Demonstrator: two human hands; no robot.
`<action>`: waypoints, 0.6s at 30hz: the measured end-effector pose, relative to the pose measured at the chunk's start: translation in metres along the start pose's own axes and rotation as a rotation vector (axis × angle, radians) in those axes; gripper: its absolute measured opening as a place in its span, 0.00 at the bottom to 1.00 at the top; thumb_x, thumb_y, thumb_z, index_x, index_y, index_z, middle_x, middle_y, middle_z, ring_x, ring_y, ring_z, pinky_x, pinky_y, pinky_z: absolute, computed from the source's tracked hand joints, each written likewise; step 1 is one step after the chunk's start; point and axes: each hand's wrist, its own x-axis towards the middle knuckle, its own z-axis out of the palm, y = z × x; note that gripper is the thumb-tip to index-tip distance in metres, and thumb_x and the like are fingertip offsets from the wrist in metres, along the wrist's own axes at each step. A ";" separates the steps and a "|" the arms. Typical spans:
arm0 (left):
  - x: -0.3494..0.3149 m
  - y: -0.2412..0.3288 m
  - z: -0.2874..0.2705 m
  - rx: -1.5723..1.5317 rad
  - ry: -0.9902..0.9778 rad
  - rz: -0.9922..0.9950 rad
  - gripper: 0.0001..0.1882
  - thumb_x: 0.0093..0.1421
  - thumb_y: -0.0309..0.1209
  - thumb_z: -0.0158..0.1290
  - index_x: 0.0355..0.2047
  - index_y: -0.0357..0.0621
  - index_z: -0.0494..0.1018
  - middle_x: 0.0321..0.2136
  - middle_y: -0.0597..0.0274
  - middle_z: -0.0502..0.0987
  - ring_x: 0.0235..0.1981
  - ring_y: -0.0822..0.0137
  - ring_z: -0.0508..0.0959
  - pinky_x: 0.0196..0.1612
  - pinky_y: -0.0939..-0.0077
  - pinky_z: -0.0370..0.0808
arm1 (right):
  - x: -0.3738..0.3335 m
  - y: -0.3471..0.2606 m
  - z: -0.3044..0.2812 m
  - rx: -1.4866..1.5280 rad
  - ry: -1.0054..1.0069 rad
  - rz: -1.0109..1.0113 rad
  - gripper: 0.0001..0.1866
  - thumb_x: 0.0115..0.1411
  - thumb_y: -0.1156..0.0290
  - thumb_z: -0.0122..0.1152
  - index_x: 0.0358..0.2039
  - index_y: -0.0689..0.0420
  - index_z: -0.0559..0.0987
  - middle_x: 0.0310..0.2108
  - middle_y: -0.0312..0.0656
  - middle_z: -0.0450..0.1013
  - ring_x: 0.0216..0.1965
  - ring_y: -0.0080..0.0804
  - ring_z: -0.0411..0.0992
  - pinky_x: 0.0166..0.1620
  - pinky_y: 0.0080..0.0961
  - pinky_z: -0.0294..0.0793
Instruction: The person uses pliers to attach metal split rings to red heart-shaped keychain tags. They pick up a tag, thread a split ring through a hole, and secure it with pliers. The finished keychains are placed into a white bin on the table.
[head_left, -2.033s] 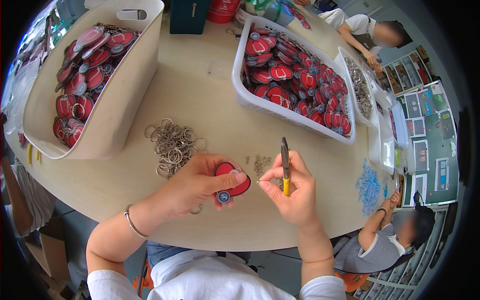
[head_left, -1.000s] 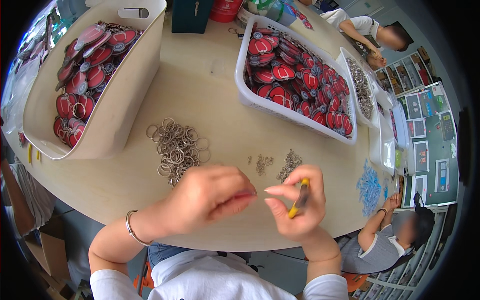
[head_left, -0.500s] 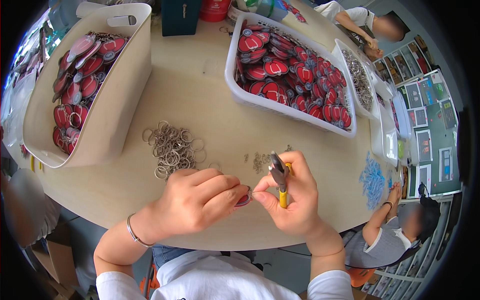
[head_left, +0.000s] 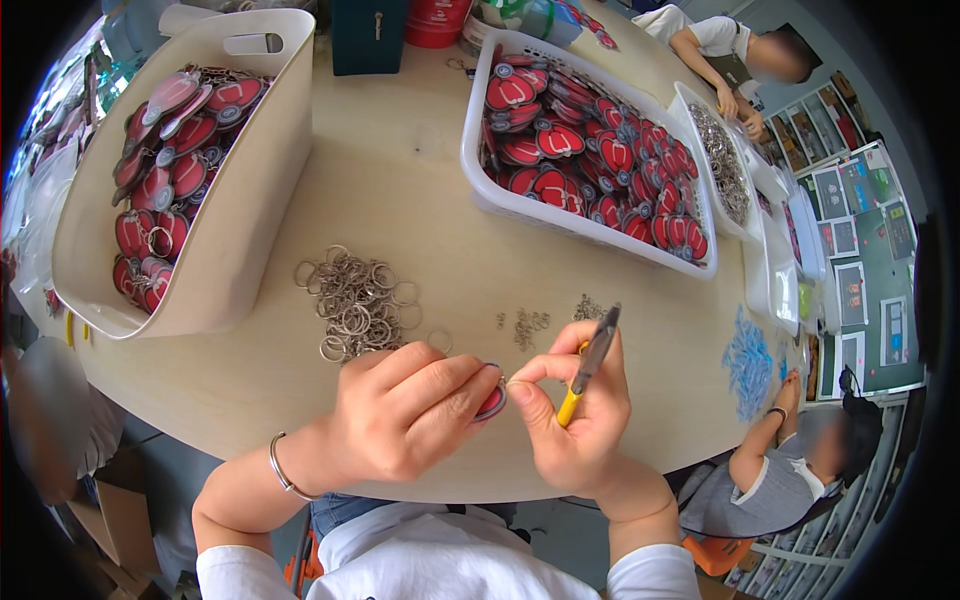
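Red charm (head_left: 490, 403), pinched by the left hand (head_left: 405, 412), meets the right hand (head_left: 583, 420), whose fingertips, lately spread, press together beside yellow-handled pliers (head_left: 590, 366), so both work its rim.

No wording legible; print on red bucket (head_left: 437, 22), sheets (head_left: 851, 286) on green board (head_left: 880, 268) too small.

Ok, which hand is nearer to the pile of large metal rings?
Left. The left hand is just on the near side of the pile of large metal rings; the right hand, holding pliers, is farther off to its right.
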 end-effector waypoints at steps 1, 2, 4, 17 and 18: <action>0.001 0.000 -0.001 -0.018 -0.002 -0.016 0.18 0.32 0.24 0.62 0.29 0.33 0.77 0.27 0.61 0.75 0.19 0.71 0.71 0.16 0.82 0.67 | 0.000 0.000 0.001 -0.021 0.015 -0.041 0.07 0.54 0.74 0.66 0.31 0.61 0.76 0.36 0.42 0.63 0.33 0.31 0.65 0.37 0.26 0.67; 0.002 0.000 -0.003 -0.036 -0.003 -0.032 0.19 0.32 0.24 0.63 0.29 0.33 0.77 0.27 0.61 0.75 0.19 0.71 0.71 0.16 0.81 0.67 | 0.000 0.000 0.003 -0.041 0.030 -0.083 0.07 0.54 0.76 0.66 0.32 0.61 0.76 0.37 0.42 0.64 0.32 0.31 0.66 0.36 0.26 0.68; 0.004 -0.005 -0.009 -0.074 -0.009 -0.058 0.14 0.39 0.22 0.64 0.29 0.35 0.78 0.27 0.58 0.77 0.19 0.69 0.72 0.17 0.81 0.66 | 0.005 -0.001 0.005 0.039 0.029 -0.049 0.07 0.54 0.75 0.66 0.31 0.61 0.77 0.37 0.41 0.65 0.33 0.31 0.66 0.37 0.27 0.68; 0.018 -0.032 -0.041 -0.229 0.305 -0.551 0.07 0.47 0.16 0.62 0.28 0.33 0.78 0.26 0.56 0.78 0.26 0.69 0.77 0.27 0.80 0.73 | 0.035 0.049 0.046 -0.315 -0.452 -0.081 0.15 0.41 0.71 0.73 0.31 0.58 0.81 0.38 0.44 0.67 0.46 0.41 0.65 0.49 0.37 0.62; 0.017 -0.032 -0.040 -0.222 0.291 -0.538 0.07 0.47 0.17 0.62 0.28 0.33 0.78 0.26 0.56 0.78 0.26 0.69 0.77 0.27 0.80 0.73 | 0.037 0.051 0.046 -0.338 -0.455 -0.094 0.15 0.40 0.71 0.74 0.30 0.58 0.81 0.38 0.44 0.67 0.46 0.41 0.65 0.48 0.37 0.62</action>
